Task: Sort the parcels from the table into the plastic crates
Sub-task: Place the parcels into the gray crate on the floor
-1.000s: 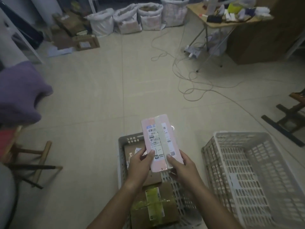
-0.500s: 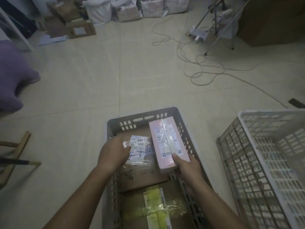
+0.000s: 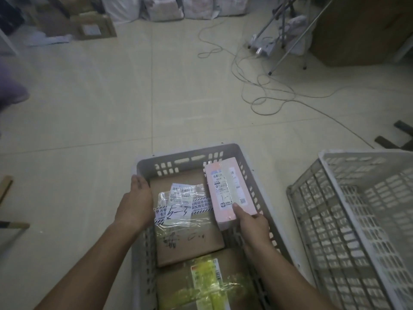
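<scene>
From the head camera, your right hand (image 3: 252, 224) gripped the near end of the pink parcel (image 3: 228, 193), thumb on its labelled top face and fingers curled underneath. The parcel was inside the grey crate (image 3: 178, 156), along its right wall, its far end reaching toward the crate's far right corner and its near end raised in your grasp. Whether its far end touched anything below could not be told.

Your left hand (image 3: 136, 204) held nothing; its fingers were straight and lay along the crate's left wall, the palm beside the brown cardboard parcel (image 3: 190, 238) with taped labels, which lay flat in the crate. Nearer to you in the same crate lay another cardboard parcel (image 3: 178, 287) wrapped with yellow tape (image 3: 206, 280).

The white crate (image 3: 330, 220) stood just to the right of the grey one, apart from it. On the tiled floor (image 3: 100, 108) beyond, a loose cable (image 3: 263, 92) coiled, with sacks (image 3: 163, 7) and cardboard boxes (image 3: 93, 27) at the far edge.
</scene>
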